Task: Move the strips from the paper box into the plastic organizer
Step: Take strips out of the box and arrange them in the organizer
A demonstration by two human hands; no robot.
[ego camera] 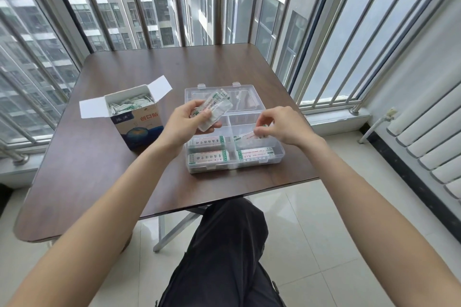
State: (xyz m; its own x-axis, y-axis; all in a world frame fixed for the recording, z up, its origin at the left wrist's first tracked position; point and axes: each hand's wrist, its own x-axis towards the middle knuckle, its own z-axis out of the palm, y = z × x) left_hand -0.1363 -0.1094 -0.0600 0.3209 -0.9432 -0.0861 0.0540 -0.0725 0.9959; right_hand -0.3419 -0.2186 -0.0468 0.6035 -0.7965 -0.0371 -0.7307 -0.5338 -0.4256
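Over the clear plastic organizer (279, 154) on the tabletop (99, 157), the left hand (185, 123) grips a bundle of strips (212, 109), the right hand (282, 124) pinches one strip (247, 136) above a right compartment, and the open paper box (139, 127) stands left, still holding strips.

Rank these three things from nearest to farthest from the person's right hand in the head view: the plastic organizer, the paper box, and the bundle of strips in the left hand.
1. Plastic organizer: directly beneath the right hand.
2. Bundle of strips: to its left, gripped by the left hand.
3. Paper box: farthest left on the table.
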